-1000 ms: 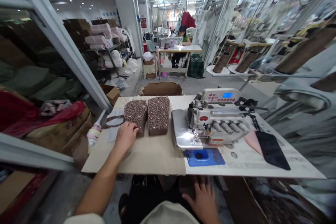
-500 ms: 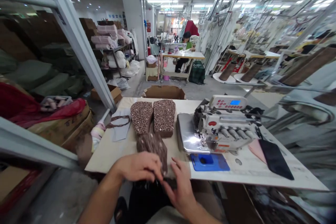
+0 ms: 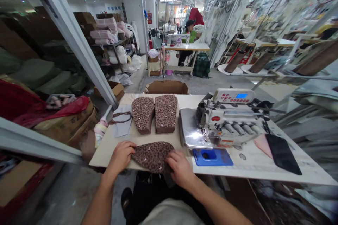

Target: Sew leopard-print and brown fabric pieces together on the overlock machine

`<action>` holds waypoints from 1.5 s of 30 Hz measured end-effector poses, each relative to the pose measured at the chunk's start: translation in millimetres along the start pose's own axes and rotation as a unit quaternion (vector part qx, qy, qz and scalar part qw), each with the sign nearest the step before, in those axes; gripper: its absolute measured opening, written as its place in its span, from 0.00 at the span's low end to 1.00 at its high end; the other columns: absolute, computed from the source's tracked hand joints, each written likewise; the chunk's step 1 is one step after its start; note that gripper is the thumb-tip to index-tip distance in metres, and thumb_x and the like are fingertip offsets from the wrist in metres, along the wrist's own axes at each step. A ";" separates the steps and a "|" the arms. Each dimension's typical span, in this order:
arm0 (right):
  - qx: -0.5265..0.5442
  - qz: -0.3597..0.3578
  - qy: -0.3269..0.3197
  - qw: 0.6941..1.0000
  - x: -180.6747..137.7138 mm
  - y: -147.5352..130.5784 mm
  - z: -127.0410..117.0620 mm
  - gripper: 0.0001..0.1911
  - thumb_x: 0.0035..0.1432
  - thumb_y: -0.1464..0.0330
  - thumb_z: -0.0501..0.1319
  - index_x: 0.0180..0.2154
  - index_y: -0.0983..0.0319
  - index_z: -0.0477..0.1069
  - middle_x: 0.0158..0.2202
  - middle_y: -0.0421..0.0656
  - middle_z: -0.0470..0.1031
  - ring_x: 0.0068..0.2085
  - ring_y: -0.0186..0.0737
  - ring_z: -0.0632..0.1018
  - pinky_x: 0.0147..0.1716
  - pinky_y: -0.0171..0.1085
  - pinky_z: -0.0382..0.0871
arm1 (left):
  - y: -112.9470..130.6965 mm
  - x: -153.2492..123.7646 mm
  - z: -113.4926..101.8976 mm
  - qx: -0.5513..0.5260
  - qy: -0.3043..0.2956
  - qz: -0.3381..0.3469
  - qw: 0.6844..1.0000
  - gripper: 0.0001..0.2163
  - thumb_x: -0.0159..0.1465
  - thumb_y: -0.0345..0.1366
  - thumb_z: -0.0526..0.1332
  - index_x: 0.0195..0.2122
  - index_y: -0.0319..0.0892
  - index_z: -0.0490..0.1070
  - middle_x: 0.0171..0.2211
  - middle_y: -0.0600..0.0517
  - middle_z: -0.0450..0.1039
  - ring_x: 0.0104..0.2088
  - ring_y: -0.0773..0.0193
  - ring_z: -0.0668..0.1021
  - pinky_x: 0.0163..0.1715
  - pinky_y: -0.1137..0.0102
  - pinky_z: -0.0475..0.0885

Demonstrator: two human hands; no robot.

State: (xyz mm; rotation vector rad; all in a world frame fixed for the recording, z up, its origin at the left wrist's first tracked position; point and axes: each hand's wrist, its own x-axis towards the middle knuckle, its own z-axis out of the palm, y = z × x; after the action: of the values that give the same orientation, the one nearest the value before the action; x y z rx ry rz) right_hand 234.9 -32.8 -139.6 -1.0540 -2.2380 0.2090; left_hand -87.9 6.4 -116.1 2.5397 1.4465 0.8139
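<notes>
A brown leopard-print fabric piece [image 3: 153, 154] lies spread flat at the near edge of the work table [image 3: 163, 146]. My left hand [image 3: 120, 155] pinches its left end, fingers closed on the cloth. My right hand [image 3: 180, 168] grips its right end at the table's front edge. Two stacks of the same leopard-print pieces [image 3: 155, 112] sit side by side farther back on the table. A white overlock sewing machine [image 3: 224, 121] stands to the right of them.
A blue plate [image 3: 212, 157] lies in front of the machine; a black and a pink piece [image 3: 280, 151] lie at the right. A leopard strap [image 3: 120, 117] rests on white paper at left. Cardboard boxes, a red bag and shelves stand left. A person sits at a far table [image 3: 188, 46].
My left hand took a fabric piece from the left stack and brought it to the table's near edge. My right hand rose from my lap to grip it. The piece now lies spread flat.
</notes>
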 end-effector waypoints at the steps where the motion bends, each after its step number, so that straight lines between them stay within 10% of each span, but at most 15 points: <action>1: 0.000 -0.002 -0.012 1.000 -8.2 -0.3 2.8 0.14 0.49 0.81 0.61 0.35 0.60 0.74 0.39 0.45 0.78 0.43 0.47 0.73 0.45 0.44 0.68 | -0.1 -0.2 0.9 -0.002 -0.006 -0.012 1.000 0.17 0.54 0.18 0.54 0.30 0.46 0.80 0.39 0.49 0.83 0.43 0.57 0.81 0.46 0.60 0.76; 9: 0.029 -0.018 0.021 0.999 -20.1 9.4 -5.3 0.06 0.48 0.77 0.59 0.27 0.60 0.67 0.30 0.42 0.69 0.39 0.45 0.67 0.40 0.43 0.58 | 57.6 106.2 17.7 -0.039 0.070 -0.001 0.997 0.09 0.70 0.32 0.59 0.44 0.42 0.79 0.40 0.47 0.81 0.42 0.59 0.81 0.45 0.65 0.76; 17: 0.152 -0.025 0.095 0.984 -23.3 14.3 -12.6 0.08 0.49 0.75 0.56 0.32 0.59 0.69 0.30 0.42 0.70 0.38 0.45 0.70 0.37 0.43 0.62 | 109.9 199.3 41.8 0.096 -0.149 -0.075 0.981 0.04 0.67 0.35 0.65 0.39 0.41 0.78 0.45 0.42 0.78 0.49 0.50 0.78 0.51 0.60 0.72; 21: 0.213 -0.016 0.119 0.970 -23.3 19.2 -12.4 0.14 0.55 0.76 0.55 0.40 0.57 0.73 0.34 0.43 0.74 0.41 0.46 0.75 0.40 0.46 0.71 | 113.1 216.2 36.3 0.109 -0.134 -0.143 0.975 0.08 0.72 0.32 0.57 0.45 0.39 0.75 0.40 0.40 0.79 0.45 0.51 0.81 0.46 0.62 0.72; 25: 0.211 0.053 0.104 0.971 -25.6 24.6 -3.0 0.35 0.63 0.72 0.56 0.69 0.57 0.54 0.61 0.52 0.73 0.61 0.52 0.74 0.59 0.54 0.70 | 119.8 192.9 21.5 -0.036 -0.108 -0.142 0.983 0.11 0.72 0.31 0.53 0.45 0.42 0.76 0.41 0.45 0.81 0.43 0.56 0.81 0.46 0.65 0.72; 28: 0.189 0.136 0.110 0.966 -29.2 22.4 -0.1 0.48 0.64 0.67 0.60 0.75 0.61 0.33 0.71 0.59 0.60 0.69 0.54 0.66 0.63 0.55 0.67 | 126.9 139.6 -3.4 -0.264 -0.214 -0.005 0.940 0.14 0.73 0.37 0.53 0.42 0.45 0.80 0.42 0.47 0.81 0.44 0.59 0.81 0.49 0.67 0.73; 32: 0.206 0.022 -0.013 0.978 -28.3 3.6 -19.2 0.23 0.62 0.67 0.60 0.59 0.58 0.71 0.63 0.55 0.70 0.65 0.55 0.70 0.62 0.56 0.67 | 114.9 56.7 -41.7 -0.420 -0.392 0.061 0.816 0.15 0.66 0.52 0.65 0.34 0.47 0.84 0.34 0.44 0.81 0.35 0.56 0.81 0.40 0.65 0.76; 34: 0.278 -0.064 -0.142 0.948 -21.0 -5.2 -31.1 0.07 0.64 0.66 0.59 0.38 0.57 0.77 0.46 0.49 0.80 0.52 0.48 0.79 0.53 0.47 0.73 | 98.3 25.0 -47.9 -0.426 -0.320 -0.014 0.846 0.18 0.62 0.56 0.68 0.27 0.47 0.81 0.29 0.45 0.78 0.32 0.56 0.80 0.36 0.64 0.75; 36: 0.325 -0.045 -0.208 0.922 -8.9 -7.2 -37.0 0.12 0.66 0.64 0.60 0.28 0.57 0.71 0.30 0.42 0.78 0.37 0.42 0.79 0.40 0.39 0.74 | 79.0 3.7 -40.3 -0.373 -0.190 -0.106 0.902 0.18 0.66 0.54 0.64 0.28 0.45 0.81 0.31 0.45 0.78 0.34 0.57 0.80 0.37 0.65 0.76; 40: 0.241 0.227 -0.135 0.934 17.7 6.1 -31.4 0.06 0.61 0.66 0.63 0.32 0.59 0.70 0.27 0.37 0.74 0.30 0.37 0.73 0.31 0.33 0.65 | 46.0 -14.8 -3.2 -0.174 -0.021 -0.192 0.966 0.12 0.68 0.40 0.57 0.38 0.45 0.81 0.36 0.46 0.81 0.39 0.56 0.81 0.42 0.63 0.77; 45: 0.168 0.265 -0.163 0.935 35.1 12.1 -22.8 0.01 0.62 0.69 0.62 0.37 0.59 0.71 0.29 0.37 0.76 0.30 0.38 0.76 0.32 0.33 0.64 | 26.3 -24.8 19.9 -0.075 0.047 -0.200 0.976 0.12 0.68 0.38 0.56 0.39 0.45 0.80 0.37 0.47 0.83 0.39 0.55 0.83 0.43 0.63 0.78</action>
State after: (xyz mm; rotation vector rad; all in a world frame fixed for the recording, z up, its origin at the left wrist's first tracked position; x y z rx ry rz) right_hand 240.2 -1.7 -109.5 -1.4846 -2.0320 1.0264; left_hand -67.8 -25.0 -133.8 2.0263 1.7683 0.9386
